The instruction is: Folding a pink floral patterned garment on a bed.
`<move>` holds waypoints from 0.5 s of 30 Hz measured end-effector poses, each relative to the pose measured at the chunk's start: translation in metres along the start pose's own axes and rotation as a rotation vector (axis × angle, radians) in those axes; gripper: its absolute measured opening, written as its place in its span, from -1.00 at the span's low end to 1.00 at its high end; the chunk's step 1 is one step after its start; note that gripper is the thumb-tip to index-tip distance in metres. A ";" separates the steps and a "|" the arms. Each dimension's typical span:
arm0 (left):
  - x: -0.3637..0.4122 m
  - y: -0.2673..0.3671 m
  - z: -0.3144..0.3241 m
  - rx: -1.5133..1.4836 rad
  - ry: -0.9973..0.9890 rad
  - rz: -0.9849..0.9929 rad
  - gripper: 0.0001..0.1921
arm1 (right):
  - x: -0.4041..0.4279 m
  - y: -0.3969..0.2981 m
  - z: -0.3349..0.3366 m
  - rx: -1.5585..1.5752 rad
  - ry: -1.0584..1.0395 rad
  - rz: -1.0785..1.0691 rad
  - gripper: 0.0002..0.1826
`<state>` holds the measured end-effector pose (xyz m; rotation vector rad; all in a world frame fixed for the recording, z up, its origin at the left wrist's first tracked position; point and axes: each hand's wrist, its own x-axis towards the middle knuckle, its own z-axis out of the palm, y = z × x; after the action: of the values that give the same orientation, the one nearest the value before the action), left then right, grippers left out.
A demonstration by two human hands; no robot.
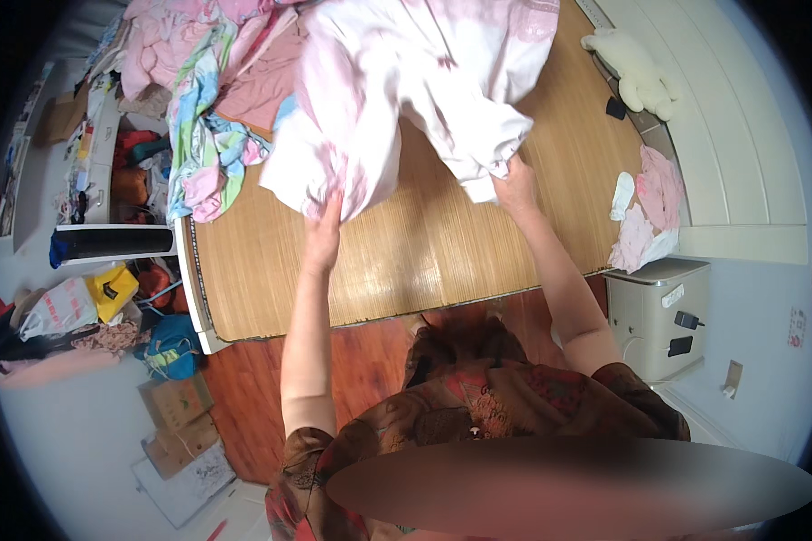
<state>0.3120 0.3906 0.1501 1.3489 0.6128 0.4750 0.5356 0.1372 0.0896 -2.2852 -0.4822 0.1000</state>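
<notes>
A white-and-pink garment (pixel 365 74), which looks like a pair of trousers with a thin cord and small bow at the middle, stretches out in front of me over the bamboo mat (pixel 433 243) on the bed. My left hand (pixel 323 233) grips the end of its left leg, thumb on top of the cloth. At the cuff of the other leg, my right hand (pixel 516 186) has hold of the fabric. Both arms reach forward, and the garment's far end runs out of the picture at the top. Folds hide some of my fingertips.
Piled clothes and bedding (pixel 203 88) lie at the bed's far left. Small pink garments (pixel 656 196), a white sock (pixel 622 196) and a cream plush toy (pixel 633 71) are along the right side. A beige cabinet (pixel 656 318) stands near the bed's right corner; cardboard boxes (pixel 176 412) sit at lower left.
</notes>
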 end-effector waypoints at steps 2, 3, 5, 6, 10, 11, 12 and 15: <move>-0.018 -0.087 -0.039 0.105 0.183 -0.186 -0.47 | -0.011 0.084 0.020 -0.163 -0.099 0.024 -0.63; -0.020 -0.125 -0.071 0.049 0.322 -0.366 -0.48 | -0.017 0.126 0.023 -0.319 -0.178 0.034 -0.63; -0.016 -0.175 -0.070 -0.019 0.409 -0.562 -0.49 | -0.036 0.216 0.010 -0.459 -0.314 0.107 -0.65; -0.027 -0.191 -0.073 -0.005 0.401 -0.487 -0.54 | -0.046 0.215 0.019 -0.456 -0.331 0.110 -0.65; -0.053 -0.201 -0.083 0.033 0.538 -0.507 -0.67 | -0.091 0.204 0.029 -0.497 -0.375 0.153 -0.66; -0.054 -0.201 -0.087 0.082 0.579 -0.566 -0.66 | -0.095 0.207 0.028 -0.521 -0.381 0.168 -0.66; -0.054 -0.205 -0.093 0.086 0.572 -0.567 -0.66 | -0.099 0.211 0.025 -0.520 -0.378 0.176 -0.66; -0.054 -0.203 -0.107 0.167 0.558 -0.685 -0.64 | -0.105 0.218 0.019 -0.458 -0.361 0.232 -0.65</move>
<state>0.1949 0.4016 -0.0541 1.0625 1.5367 0.2299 0.5021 -0.0242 -0.0883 -2.7828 -0.4542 0.5778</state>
